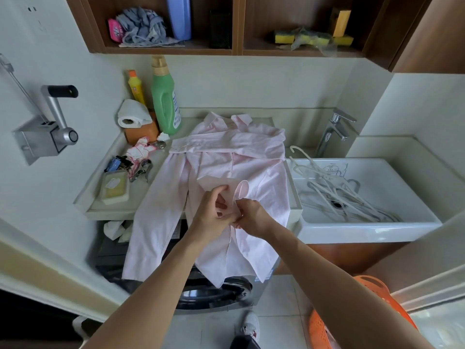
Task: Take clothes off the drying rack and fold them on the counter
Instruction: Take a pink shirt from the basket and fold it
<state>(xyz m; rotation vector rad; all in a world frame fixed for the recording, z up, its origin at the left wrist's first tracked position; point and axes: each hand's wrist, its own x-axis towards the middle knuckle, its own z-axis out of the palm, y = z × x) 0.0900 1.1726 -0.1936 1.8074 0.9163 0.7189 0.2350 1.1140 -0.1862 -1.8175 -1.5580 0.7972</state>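
Near the desk (108,214) edge, left hand (214,210) and right hand (251,219) pinch the pink cloth shirt (226,147); best smooth its sleeve (219,183) flat.

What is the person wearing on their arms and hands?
Nothing that shows. Both forearms are bare right to the picture's edge, with no sleeves in view. The left hand and the right hand have no gloves, and no watch or bracelet shows at either wrist.

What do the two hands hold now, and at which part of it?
Both the left hand and the right hand pinch the pink shirt, at the sleeve end beside its curled cuff.
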